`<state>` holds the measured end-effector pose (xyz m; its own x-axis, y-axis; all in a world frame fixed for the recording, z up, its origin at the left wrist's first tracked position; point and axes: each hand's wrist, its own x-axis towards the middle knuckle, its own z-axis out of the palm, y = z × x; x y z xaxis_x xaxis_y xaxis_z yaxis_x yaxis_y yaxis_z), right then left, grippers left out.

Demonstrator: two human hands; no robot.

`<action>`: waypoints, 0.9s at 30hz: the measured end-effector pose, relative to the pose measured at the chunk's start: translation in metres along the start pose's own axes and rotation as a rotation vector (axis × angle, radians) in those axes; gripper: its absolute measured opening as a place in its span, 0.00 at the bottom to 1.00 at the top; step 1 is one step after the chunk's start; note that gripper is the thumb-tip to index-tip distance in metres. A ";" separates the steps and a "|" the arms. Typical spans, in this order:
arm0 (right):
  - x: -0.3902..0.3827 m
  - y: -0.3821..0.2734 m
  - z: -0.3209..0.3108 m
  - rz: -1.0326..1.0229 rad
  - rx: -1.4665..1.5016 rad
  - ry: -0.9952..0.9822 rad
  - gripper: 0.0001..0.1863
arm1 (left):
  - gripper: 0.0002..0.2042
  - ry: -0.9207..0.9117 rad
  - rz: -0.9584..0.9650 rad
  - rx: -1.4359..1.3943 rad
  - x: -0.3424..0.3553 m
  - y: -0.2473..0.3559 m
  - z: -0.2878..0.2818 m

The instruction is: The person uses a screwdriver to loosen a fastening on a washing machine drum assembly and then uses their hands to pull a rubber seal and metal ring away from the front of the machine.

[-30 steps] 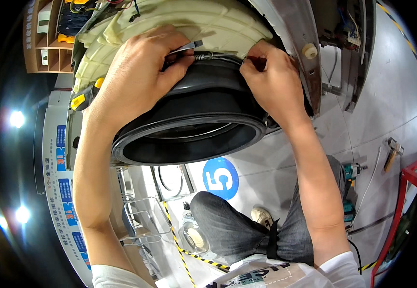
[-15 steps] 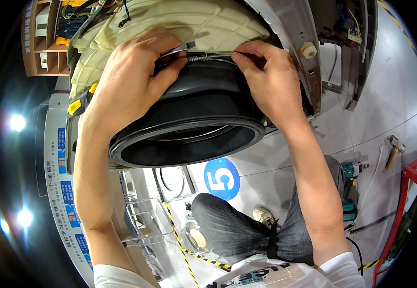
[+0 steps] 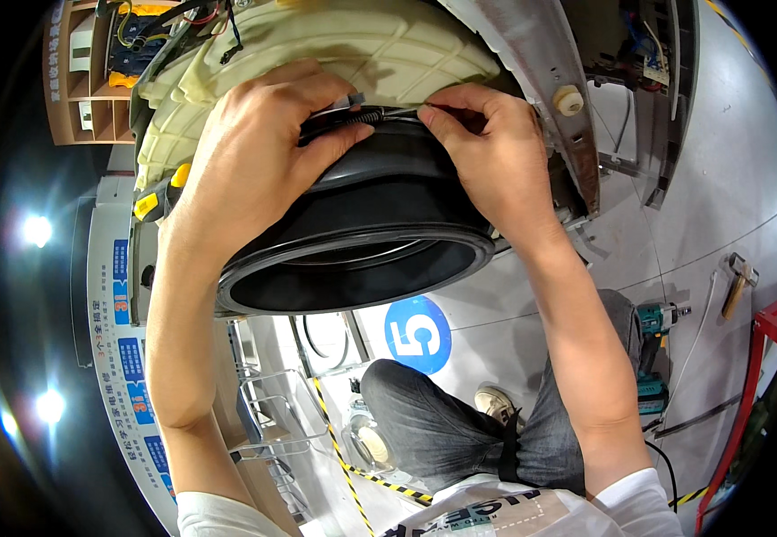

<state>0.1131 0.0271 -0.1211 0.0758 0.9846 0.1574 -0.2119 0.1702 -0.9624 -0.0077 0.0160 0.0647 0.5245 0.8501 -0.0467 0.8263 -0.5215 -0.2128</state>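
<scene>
A black rubber door seal (image 3: 375, 192) is fitted at the front of a cream plastic washing-machine tub (image 3: 397, 54). Along its upper edge runs a wire clamp (image 3: 397, 114) with a small coil spring (image 3: 370, 117). My left hand (image 3: 259, 139) is closed beside the spring, thumb against the seal. A flat metal blade (image 3: 349, 102) pokes out from its fingers, and a yellow-and-black handle (image 3: 149, 206) shows beyond the wrist; what joins them is hidden. My right hand (image 3: 505, 148) pinches the wire just right of the spring between thumb and forefinger.
A metal cabinet frame (image 3: 554, 98) rises close to my right hand. On the floor at right are a teal power drill (image 3: 653, 358) and a hammer (image 3: 736, 291), near a red metal frame (image 3: 764, 358). A wire rack (image 3: 272, 412) stands at lower left.
My hands have come closer together along the clamp, the right one shifting left toward the spring. Less of the flat blade shows now. The whole view has shifted slightly.
</scene>
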 end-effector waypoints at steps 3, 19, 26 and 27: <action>0.000 0.000 0.000 0.004 0.056 -0.022 0.11 | 0.12 -0.004 0.017 0.031 0.004 0.000 -0.002; 0.002 -0.003 -0.001 -0.015 0.092 -0.030 0.09 | 0.09 -0.122 -0.006 -0.114 0.006 -0.004 -0.002; 0.003 0.005 0.003 -0.055 0.101 -0.006 0.08 | 0.09 -0.144 0.079 -0.092 0.010 -0.002 -0.010; 0.003 0.005 0.003 -0.054 0.087 -0.003 0.08 | 0.09 -0.151 0.092 -0.079 0.010 -0.003 -0.010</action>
<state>0.1094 0.0312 -0.1248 0.0868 0.9741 0.2088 -0.2917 0.2253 -0.9296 -0.0024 0.0253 0.0749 0.5671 0.7966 -0.2094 0.7926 -0.5970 -0.1243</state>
